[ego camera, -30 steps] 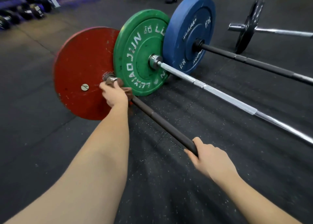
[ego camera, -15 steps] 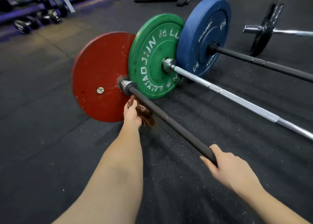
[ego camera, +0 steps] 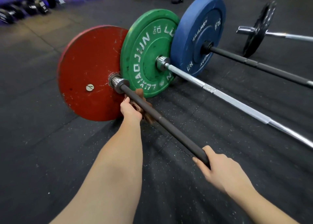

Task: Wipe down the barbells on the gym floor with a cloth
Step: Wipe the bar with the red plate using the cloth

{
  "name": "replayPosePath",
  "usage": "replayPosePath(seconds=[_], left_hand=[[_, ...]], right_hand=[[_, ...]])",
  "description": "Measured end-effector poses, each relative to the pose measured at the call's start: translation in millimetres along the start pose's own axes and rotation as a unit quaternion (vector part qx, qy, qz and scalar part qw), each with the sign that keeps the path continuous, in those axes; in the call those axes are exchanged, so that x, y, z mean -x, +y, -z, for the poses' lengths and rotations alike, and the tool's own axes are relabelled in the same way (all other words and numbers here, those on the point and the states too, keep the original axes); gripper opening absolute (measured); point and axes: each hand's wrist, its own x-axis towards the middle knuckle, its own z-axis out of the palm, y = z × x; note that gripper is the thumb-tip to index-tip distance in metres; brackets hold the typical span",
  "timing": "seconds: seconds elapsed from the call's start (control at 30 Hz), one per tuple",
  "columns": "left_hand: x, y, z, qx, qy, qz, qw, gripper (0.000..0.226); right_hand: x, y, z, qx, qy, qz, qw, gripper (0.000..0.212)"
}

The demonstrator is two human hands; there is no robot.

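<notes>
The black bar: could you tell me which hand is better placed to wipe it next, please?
Left, probably: the left hand holds the brown cloth against the black bar by the red plate, while the right hand grips the bar bare.

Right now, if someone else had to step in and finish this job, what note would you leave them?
The left grip holds the brown cloth against the black bar, just by the red plate. The right grip holds the same bar nearer the body. Done: cannot tell how much is wiped. Left: run the cloth down this bar, then the three other barbells alongside.
</notes>
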Motion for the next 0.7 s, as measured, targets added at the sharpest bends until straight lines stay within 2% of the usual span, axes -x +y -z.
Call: replayPosePath(seconds=[0.13,0.33,0.57,0.7], left_hand=[[4,3,19,-0.037,0.035,-0.036,0.998,0.028],[-18,24,27,-0.086,0.028,-0.032,0.995,0.033],[-35,22,8,-0.045,0.038,-0.042,0.997,0.029],[-26,14,14,-0.090,0.008,-0.040,0.995,0.035]], right_hand=[[1,1,-3,0.013,0.015,0.009,1.000,0.038],[0,0,-3,0.022,0.018,0.012,1.000,0.037],[-2,0,-1,0.008,0.004,0.007,1.000,0.034],[-4,2,-2,-0.002,0.001,0.005,1.000,0.034]])
